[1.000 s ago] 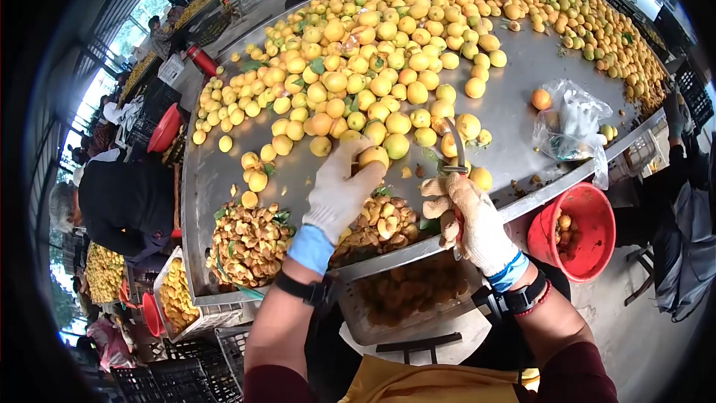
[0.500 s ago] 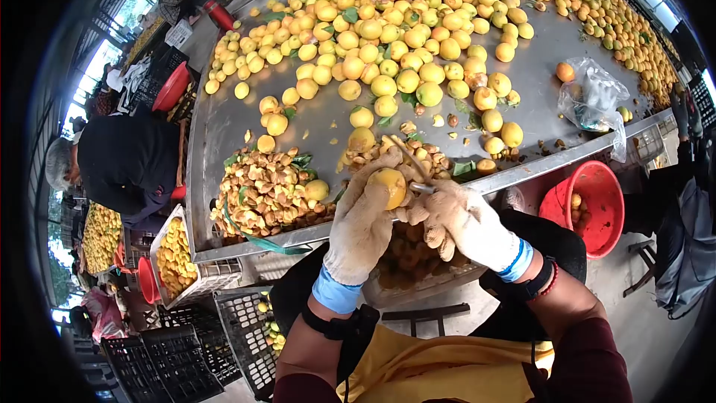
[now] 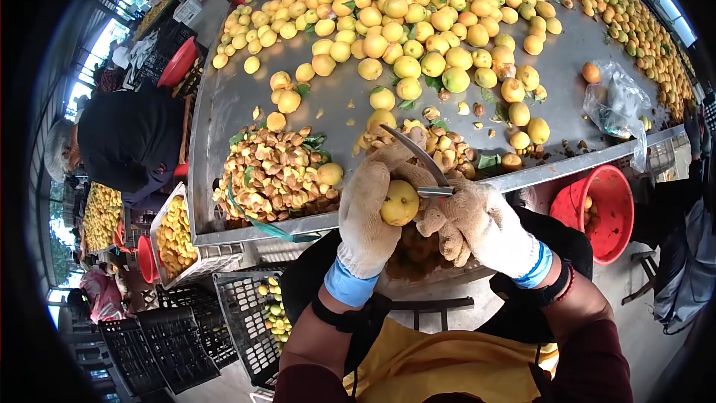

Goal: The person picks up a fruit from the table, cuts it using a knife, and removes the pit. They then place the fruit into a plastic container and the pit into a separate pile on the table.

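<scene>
My left hand (image 3: pixel 369 216), in a cream knit glove with a blue cuff, is closed round a yellow fruit (image 3: pixel 400 203) that looks like a small peach or an apricot. A dark dimple on the fruit faces me. My right hand (image 3: pixel 477 225), gloved the same way, grips a knife (image 3: pixel 422 154) with a curved blade; its handle is mostly hidden in the fist. The blade points up and left, above the fruit. Beyond the hands, a heap of brownish-yellow fruit pieces (image 3: pixel 447 151) lies at the edge of the metal table (image 3: pixel 339 112).
Many whole fruits (image 3: pixel 418 30) cover the table's far side. More cut pieces (image 3: pixel 272 175) lie at left, a plastic bag (image 3: pixel 617 101) at right. A red bucket (image 3: pixel 608 216) stands right of my knees, black crates (image 3: pixel 250 321) at left. A person in dark clothes (image 3: pixel 130 138) bends at left.
The knife has swung clear of the fruit, its curved blade now showing broadside. The fruit has turned in my left hand, its dimple now toward me. My view has shifted slightly.
</scene>
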